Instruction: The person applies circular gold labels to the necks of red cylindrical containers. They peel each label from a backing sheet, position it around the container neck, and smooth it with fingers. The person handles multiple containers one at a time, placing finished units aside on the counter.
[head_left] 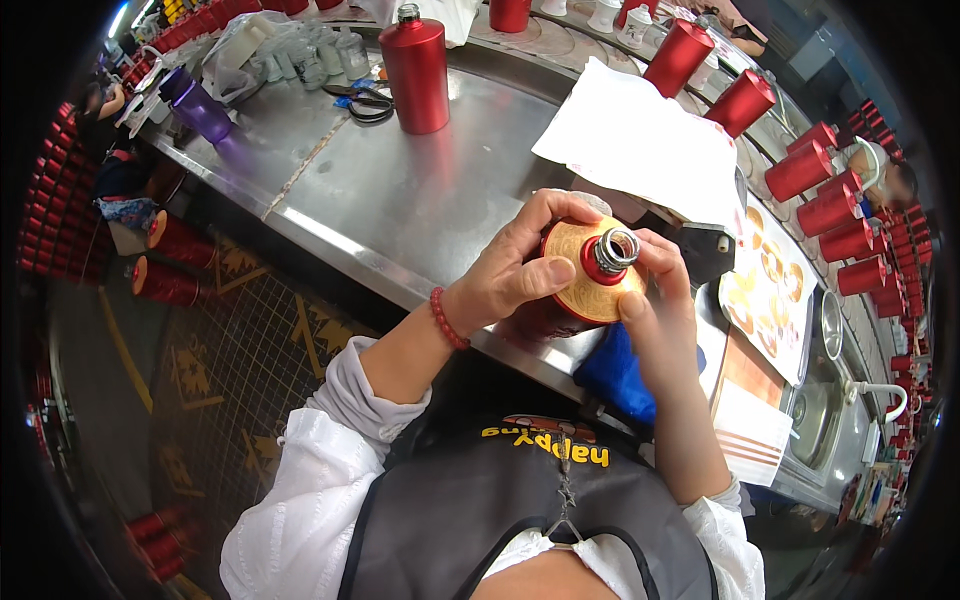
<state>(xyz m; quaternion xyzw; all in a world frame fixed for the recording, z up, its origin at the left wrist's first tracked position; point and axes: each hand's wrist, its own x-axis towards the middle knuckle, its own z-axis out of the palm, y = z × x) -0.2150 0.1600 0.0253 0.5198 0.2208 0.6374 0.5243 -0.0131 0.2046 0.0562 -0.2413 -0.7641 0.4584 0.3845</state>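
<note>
A red bottle [548, 322] with an uncapped, clear threaded neck stands between my hands, over the near edge of the steel table. Its shoulder carries a round gold decal [590, 296] with a fine raised-looking pattern. My left hand [525, 262] is closed round the far left side, the thumb lying flat on the gold surface. On the right side, my right hand [662, 300] grips the bottle with thumb and fingers at the decal's rim. Parts of the bottle's body are hidden behind my hands.
Another red bottle [414, 76] stands on the steel table [345, 210], near black scissors [371, 106] and a purple water bottle [196, 106]. White sheets [640, 135] lie beyond my hands. Gold decal sheets [768, 280], a sink [815, 425] and a conveyor with red bottles [800, 172] are right.
</note>
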